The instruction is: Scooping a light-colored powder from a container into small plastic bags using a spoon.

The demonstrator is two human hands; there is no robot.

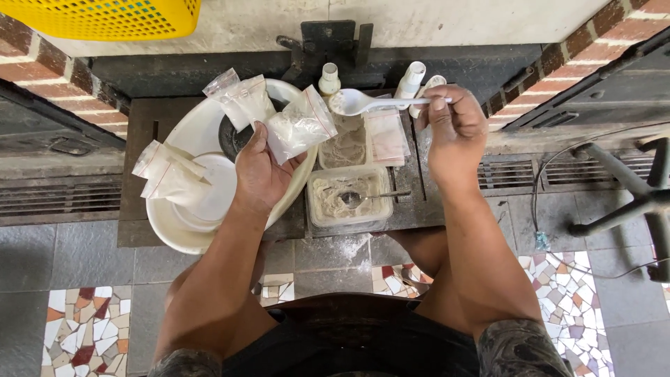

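While the left hand [259, 174] pinches a small clear zip bag of white powder [299, 126] over the round white plastic basin [174, 234], the right hand [455, 129] grips a white plastic spoon [363, 103] by its handle, bowl just beside the bag's mouth. Keeping the mouth spread and the spoon level would limit spills. Below sits a clear rectangular tub of pale powder [349, 199] with a metal spoon [363, 197]; filled bags [167, 174] crowd the basin, white bottles [410, 80] stand behind.

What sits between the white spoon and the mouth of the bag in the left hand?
Nothing visible. The white spoon in the right hand hangs just right of the small bag held by the left hand, with open air between.
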